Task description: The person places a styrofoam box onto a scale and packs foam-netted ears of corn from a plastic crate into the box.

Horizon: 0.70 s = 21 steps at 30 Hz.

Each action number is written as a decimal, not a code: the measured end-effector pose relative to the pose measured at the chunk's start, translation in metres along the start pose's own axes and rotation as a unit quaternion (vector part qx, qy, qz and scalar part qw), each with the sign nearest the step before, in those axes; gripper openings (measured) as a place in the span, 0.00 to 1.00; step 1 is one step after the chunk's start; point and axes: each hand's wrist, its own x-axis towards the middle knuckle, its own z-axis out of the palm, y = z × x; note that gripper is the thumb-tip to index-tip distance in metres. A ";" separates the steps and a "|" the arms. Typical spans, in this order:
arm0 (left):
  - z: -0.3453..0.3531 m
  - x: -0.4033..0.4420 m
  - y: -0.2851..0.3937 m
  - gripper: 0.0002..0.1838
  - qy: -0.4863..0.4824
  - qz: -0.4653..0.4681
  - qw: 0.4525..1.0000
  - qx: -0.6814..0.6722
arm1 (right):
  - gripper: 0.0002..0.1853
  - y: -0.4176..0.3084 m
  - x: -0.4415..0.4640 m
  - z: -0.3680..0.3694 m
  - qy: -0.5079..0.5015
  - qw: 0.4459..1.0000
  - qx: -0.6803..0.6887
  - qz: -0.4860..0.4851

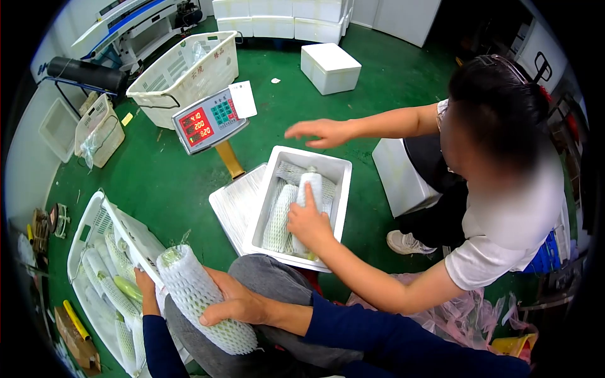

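Observation:
My right hand (236, 302) is wrapped round a long pale-green gourd (195, 296) in a white foam net, held tilted above my lap. At the near rim of a white plastic basket (104, 205) is my left hand (147, 291), its fingers closed on the edge and partly hidden. Several net-wrapped gourds lie in that basket. Ahead, a white foam box (343, 183) stands on the scale platform (230, 205) with more wrapped gourds inside. A co-worker's hand (310, 227) rests on one wrapped gourd (311, 189) there, and their other hand (321, 133) reaches past the box.
The scale's display (211, 121) shows lit red digits behind the platform. Another large white basket (183, 75) and a lidded foam box (331, 66) stand on the green floor (277, 116). A co-worker (504, 208) sits at right, near pink plastic sheeting (441, 315).

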 end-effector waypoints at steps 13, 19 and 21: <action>-0.003 -0.021 0.043 0.29 0.022 0.000 0.995 0.099 | 0.47 0.003 0.000 0.001 0.010 1.000 -0.005 -0.002; -0.002 -0.019 0.040 0.32 0.025 -0.011 0.994 0.103 | 0.48 0.001 0.000 0.004 0.012 1.000 0.013 0.015; -0.002 -0.020 0.041 0.33 0.026 -0.009 0.996 0.089 | 0.49 0.005 0.002 0.005 0.015 1.000 0.016 0.015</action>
